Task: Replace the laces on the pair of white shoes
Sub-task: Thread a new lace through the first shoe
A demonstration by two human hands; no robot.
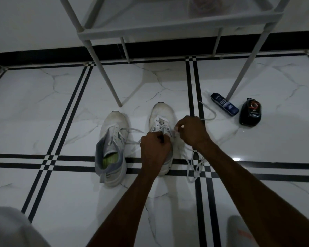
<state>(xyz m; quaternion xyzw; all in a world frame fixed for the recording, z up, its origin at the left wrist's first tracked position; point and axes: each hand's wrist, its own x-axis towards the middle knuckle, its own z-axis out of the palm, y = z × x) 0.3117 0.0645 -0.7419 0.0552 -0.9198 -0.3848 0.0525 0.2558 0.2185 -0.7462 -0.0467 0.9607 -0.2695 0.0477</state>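
Two white shoes stand side by side on the tiled floor, toes pointing away from me. The left shoe [112, 139] has a grey collar and a loose white lace trailing to its right. The right shoe [161, 116] is partly covered by my hands. My left hand [154, 150] is curled over its tongue and pinches the lace there. My right hand [192, 131] pinches a lace end just right of the eyelets. A loose white lace [194, 166] lies coiled on the floor right of that shoe, and another strand [210, 113] curves beyond my right hand.
A white shelf rack [150, 31] stands over the floor behind the shoes, its legs [112, 86] landing close to the toes. A blue tube [224, 104] and a black shoe-polish container [251, 112] lie at the right. My knees show at the bottom corners.
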